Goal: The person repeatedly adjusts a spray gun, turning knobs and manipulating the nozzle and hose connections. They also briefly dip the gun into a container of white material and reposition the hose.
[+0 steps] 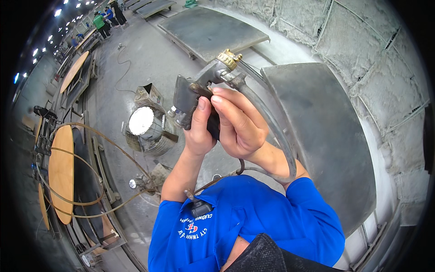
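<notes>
Up in front of my chest is a dark metal spray gun [185, 95] with a brass-coloured nozzle cap [228, 60]. My left hand [199, 132] is closed round its lower part, with the thumb up along the dark body. My right hand [241, 121] is closed as well, thumb and fingertips pressed together at the trigger side. What lies between those fingertips is too small to make out. A thick grey hose [274, 122] leaves the gun near the nozzle and loops down past my right forearm.
Below the gun stands a metal pot [152, 144] with a white round top [141, 121]. Brown hoses [97, 127] loop across the left, over a long wooden board [61, 174]. Large dark panels [321, 136] lie on the right and farther off [213, 31]. Several people work far left.
</notes>
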Demonstrator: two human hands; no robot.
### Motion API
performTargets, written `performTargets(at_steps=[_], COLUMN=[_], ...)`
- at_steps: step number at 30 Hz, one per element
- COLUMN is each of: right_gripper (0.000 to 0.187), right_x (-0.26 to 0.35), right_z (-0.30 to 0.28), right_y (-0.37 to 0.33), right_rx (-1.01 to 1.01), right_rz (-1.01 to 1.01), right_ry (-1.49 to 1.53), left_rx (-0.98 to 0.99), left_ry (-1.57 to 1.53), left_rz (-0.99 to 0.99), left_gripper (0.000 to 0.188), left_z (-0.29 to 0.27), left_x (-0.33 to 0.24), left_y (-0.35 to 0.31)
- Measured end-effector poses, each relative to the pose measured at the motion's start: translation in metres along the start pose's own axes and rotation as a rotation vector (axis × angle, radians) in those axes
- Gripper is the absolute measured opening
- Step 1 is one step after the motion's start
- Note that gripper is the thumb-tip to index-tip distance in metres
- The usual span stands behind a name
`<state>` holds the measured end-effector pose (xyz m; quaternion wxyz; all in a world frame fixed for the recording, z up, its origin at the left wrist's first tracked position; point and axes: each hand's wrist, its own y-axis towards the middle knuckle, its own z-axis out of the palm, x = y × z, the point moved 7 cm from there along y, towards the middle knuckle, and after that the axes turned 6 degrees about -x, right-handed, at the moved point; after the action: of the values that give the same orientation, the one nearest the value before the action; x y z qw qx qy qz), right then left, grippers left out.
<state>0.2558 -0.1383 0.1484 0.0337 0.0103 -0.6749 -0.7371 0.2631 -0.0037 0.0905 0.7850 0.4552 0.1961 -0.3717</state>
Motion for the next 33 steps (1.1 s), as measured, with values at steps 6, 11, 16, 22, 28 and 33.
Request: performTargets(at_steps=[6, 11, 16, 22, 28, 33], right_gripper=[0.026, 0.028, 0.028, 0.029, 0.031, 0.029], right_x=[0.003, 0.005, 0.007, 0.011, 0.014, 0.007], right_z=[0.004, 0.004, 0.003, 0.001, 0.006, -0.007], right_y=[0.002, 0.003, 0.006, 0.007, 0.005, -0.007], right_rx=[0.003, 0.015, 0.008, 0.02, 0.067, 0.162], right_rz=[0.0, -0.016, 0.0, 0.07, -0.019, -0.112], right_ry=[-0.04, -0.077, -0.093, -0.076, -0.072, 0.03], left_rx=[-0.022, -0.002, -0.078, -0.044, -0.054, -0.009], left_ry=[0.02, 0.071, 0.15, 0.169, 0.12, 0.038], left_rz=[0.019, 0.023, 0.069, 0.07, 0.071, -0.007], left_gripper=[0.041, 0.046, 0.033, 0.035, 0.036, 0.039], left_z=[-0.001, -0.001, 0.003, 0.007, 0.005, 0.013], left_x=[0.001, 0.0, -0.004, -0.002, 0.002, -0.005], left_y=[-0.004, -0.002, -0.003, -0.005, -0.009, -0.003])
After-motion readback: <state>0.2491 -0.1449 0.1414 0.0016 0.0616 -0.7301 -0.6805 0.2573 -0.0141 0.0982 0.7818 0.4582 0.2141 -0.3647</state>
